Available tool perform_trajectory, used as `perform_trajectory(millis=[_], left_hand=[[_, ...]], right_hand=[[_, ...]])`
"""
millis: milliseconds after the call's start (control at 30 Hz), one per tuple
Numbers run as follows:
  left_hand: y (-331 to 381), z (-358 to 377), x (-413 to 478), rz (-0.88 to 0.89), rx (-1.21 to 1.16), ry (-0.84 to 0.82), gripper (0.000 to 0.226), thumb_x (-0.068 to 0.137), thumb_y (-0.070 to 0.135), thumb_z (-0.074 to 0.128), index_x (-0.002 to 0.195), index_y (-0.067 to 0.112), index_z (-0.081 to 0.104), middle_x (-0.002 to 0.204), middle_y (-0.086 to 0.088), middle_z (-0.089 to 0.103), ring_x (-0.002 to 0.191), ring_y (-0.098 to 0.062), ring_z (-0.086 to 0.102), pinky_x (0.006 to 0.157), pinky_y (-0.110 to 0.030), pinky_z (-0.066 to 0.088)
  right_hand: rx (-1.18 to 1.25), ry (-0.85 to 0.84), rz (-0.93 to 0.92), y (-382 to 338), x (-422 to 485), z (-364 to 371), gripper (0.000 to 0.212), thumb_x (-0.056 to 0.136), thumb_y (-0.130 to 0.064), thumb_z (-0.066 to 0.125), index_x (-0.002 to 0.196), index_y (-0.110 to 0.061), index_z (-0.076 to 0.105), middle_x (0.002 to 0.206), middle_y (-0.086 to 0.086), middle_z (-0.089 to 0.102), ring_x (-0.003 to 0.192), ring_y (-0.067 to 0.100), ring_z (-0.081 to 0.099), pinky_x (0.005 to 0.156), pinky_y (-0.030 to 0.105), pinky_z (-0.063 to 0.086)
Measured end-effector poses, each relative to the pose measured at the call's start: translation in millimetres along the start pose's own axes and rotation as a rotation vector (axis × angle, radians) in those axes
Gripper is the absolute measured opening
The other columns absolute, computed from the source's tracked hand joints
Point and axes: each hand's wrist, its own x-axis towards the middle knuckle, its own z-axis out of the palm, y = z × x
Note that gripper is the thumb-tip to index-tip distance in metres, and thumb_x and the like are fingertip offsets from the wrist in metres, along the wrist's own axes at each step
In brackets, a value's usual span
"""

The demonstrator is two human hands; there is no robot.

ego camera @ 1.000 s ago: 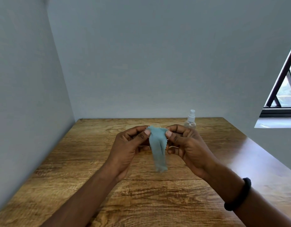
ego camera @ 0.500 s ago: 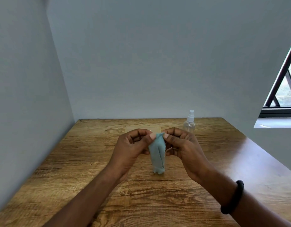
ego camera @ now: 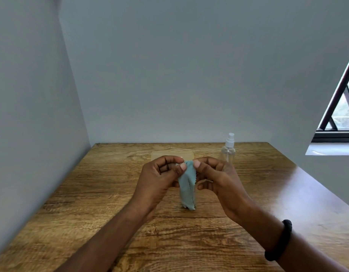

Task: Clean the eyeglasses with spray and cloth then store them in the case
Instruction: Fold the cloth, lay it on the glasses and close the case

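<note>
A light blue cloth (ego camera: 186, 189) hangs folded between my two hands above the wooden table (ego camera: 87, 195). My left hand (ego camera: 157, 179) and my right hand (ego camera: 218, 177) both pinch its top edge, thumbs almost touching. The cloth's lower end reaches down close to the tabletop. A clear spray bottle (ego camera: 228, 152) with a white nozzle stands upright at the back right, behind my right hand. A flat tan object (ego camera: 171, 154), perhaps the case, lies just behind my hands and is partly hidden by them. I see no eyeglasses; the cloth and fingers may cover them.
Grey walls close off the table's left and far sides. A window (ego camera: 342, 107) with a dark frame sits at the right. My right wrist wears a black band (ego camera: 279, 240).
My hands have drawn closer together and the cloth's top edge has bunched narrower. The cloth has sunk a little towards the table. The bottle has not moved.
</note>
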Motion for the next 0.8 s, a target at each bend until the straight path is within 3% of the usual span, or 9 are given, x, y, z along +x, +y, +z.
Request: perform_trajectory(millis=[100,300,433,567,800], left_hand=[[1,1,-1,-0.002,0.021,-0.015,0.015,0.087,0.008,0.075,0.101,0.006,0.074,0.094,-0.014,0.078,0.085,-0.018,0.076,0.066,-0.025,0.059],[2,-7,4,-0.004,0.044,0.067,0.012,0.094,0.006,0.069,0.101,0.012,0.077,0.094,-0.013,0.079,0.083,-0.023,0.072,0.081,-0.04,0.06],[7,-12,6,0.031,0.1,0.121,0.018,0.097,0.001,0.062,0.097,0.011,0.077,0.088,-0.008,0.079,0.074,-0.014,0.071,0.073,-0.032,0.06],[12,-16,8,0.014,0.113,0.169,0.025,0.096,-0.003,0.056,0.089,0.008,0.077,0.089,-0.006,0.079,0.078,-0.014,0.074,0.067,-0.027,0.06],[18,-23,10,0.078,0.209,0.199,0.006,0.088,0.012,0.076,0.091,0.016,0.079,0.089,0.001,0.08,0.082,-0.008,0.073,0.074,-0.029,0.061]], right_hand=[[-0.101,0.078,-0.027,2,1,1,0.014,0.094,-0.019,0.069,0.096,-0.005,0.074,0.083,0.01,0.077,0.072,0.014,0.067,0.063,0.028,0.052],[-0.209,0.217,-0.177,-4,2,-3,0.015,0.099,-0.009,0.063,0.092,-0.011,0.076,0.068,0.001,0.074,0.057,0.008,0.064,0.055,0.016,0.05],[-0.285,0.271,-0.228,-6,4,-5,0.017,0.099,-0.011,0.062,0.091,-0.017,0.075,0.072,0.002,0.074,0.059,0.011,0.065,0.057,0.019,0.051],[-0.249,0.335,-0.214,-7,7,-9,0.016,0.101,-0.014,0.061,0.091,-0.018,0.074,0.076,0.003,0.073,0.063,0.013,0.066,0.06,0.026,0.051],[-0.273,0.323,-0.215,-14,10,-19,0.011,0.097,-0.01,0.066,0.095,-0.014,0.076,0.078,0.001,0.076,0.066,0.01,0.067,0.058,0.016,0.051]])
